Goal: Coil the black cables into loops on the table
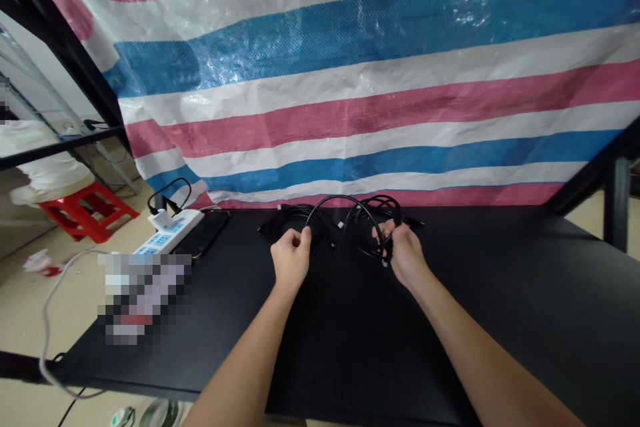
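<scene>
My left hand pinches a stretch of black cable that arches over to the right. In my right hand the fingers close around the coiled part of the same cable, and loops stand up above and left of them. A small connector end hangs just below the right fingers. Behind my left hand lies a bundle of black cables on the black table. Light-coloured plug tips show between the two hands. Whether more cable lies behind my right hand is hard to tell.
On the left, a white power strip carries a plugged-in adapter, with a dark phone beside it. Blurred items cover the near-left tabletop. A striped sheet hangs behind. A person sits on a red stool beyond.
</scene>
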Motion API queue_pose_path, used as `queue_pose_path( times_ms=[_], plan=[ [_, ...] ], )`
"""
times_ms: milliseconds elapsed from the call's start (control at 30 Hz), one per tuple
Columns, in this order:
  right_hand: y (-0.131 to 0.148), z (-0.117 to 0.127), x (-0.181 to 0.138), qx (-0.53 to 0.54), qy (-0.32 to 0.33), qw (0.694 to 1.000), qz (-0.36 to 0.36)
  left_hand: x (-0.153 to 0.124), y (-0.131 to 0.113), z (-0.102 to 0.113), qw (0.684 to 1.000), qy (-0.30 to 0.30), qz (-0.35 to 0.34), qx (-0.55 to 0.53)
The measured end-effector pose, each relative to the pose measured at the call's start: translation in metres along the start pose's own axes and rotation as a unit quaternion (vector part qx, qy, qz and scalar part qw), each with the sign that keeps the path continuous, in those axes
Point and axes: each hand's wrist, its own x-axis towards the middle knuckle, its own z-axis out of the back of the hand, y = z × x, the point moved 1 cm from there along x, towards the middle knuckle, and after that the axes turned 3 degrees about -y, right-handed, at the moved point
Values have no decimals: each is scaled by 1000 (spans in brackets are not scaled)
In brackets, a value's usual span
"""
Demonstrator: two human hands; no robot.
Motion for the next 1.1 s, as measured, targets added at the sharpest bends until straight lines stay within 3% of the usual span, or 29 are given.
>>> queue_pose_path(
  times_ms=[133,267,367,467,600,667,767,867,1000,1100],
  plan=[
    [-2,-4,-6,-133,18,988,75,-5,-4,-3,1000,-29,3,5],
    [5,4,-4,-251,-96,960,74,0,-5,7,994,-102,22,-20],
    [9,9,0,-234,-160,958,52,4,-3,10,992,-104,27,-65],
    [10,5,0,-78,-157,984,5,4,1,3,987,5,68,-147],
    [10,-7,-6,120,-26,988,-93,-9,6,-16,947,207,176,-174],
    [9,-12,-11,164,27,977,-135,-18,6,-25,934,243,193,-178],
    [2,-16,-15,190,61,964,-173,-26,4,-32,941,227,173,-183],
    [-10,-21,-15,147,34,975,-165,-26,2,-31,959,200,142,-145],
    [-23,-24,-16,-33,-54,996,-61,-15,1,-21,988,126,82,-48],
    [-25,-24,-18,-178,-41,983,31,-6,4,-12,993,96,59,15]
  ],
)
